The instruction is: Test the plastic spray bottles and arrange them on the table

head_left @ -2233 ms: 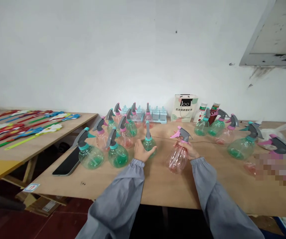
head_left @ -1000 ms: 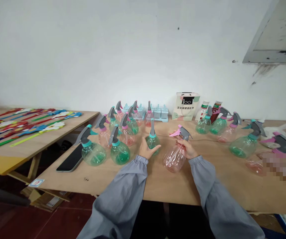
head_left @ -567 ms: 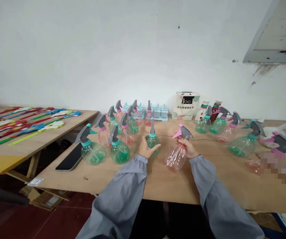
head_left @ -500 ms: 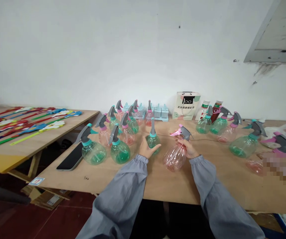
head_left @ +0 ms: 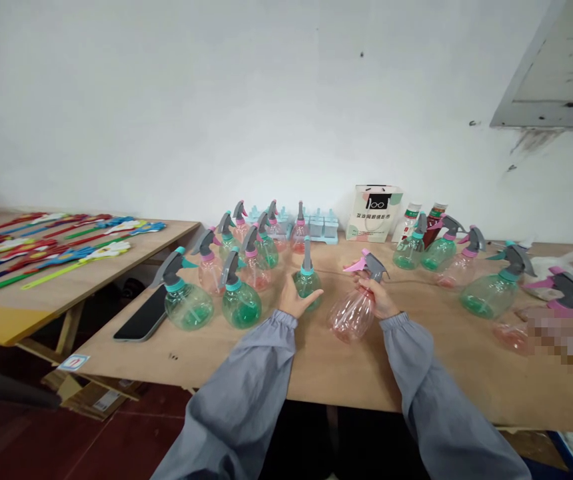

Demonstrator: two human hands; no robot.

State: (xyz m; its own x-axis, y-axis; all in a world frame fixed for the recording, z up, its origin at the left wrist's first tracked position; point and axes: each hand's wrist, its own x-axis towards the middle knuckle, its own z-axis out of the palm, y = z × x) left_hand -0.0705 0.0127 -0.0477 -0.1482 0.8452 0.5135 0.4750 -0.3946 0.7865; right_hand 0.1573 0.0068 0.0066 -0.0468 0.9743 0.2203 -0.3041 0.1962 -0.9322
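Note:
My right hand [head_left: 377, 296] is wrapped round the neck of a pink spray bottle [head_left: 350, 317], which leans to the right with its pink trigger pointing left. My left hand [head_left: 294, 297] has its thumb spread and is just in front of a green spray bottle [head_left: 308, 283] that stands upright; whether the fingers touch it is unclear. More green and pink bottles stand to the left, among them a green one [head_left: 241, 307] with a grey and teal head.
A black phone [head_left: 141, 313] lies at the table's left. Behind are pale blue moulds [head_left: 322, 225] and a paper bag [head_left: 372, 217]. Several spray bottles stand at right, one green [head_left: 489, 293]. Colourful hand-shaped sticks [head_left: 66, 257] cover the left table.

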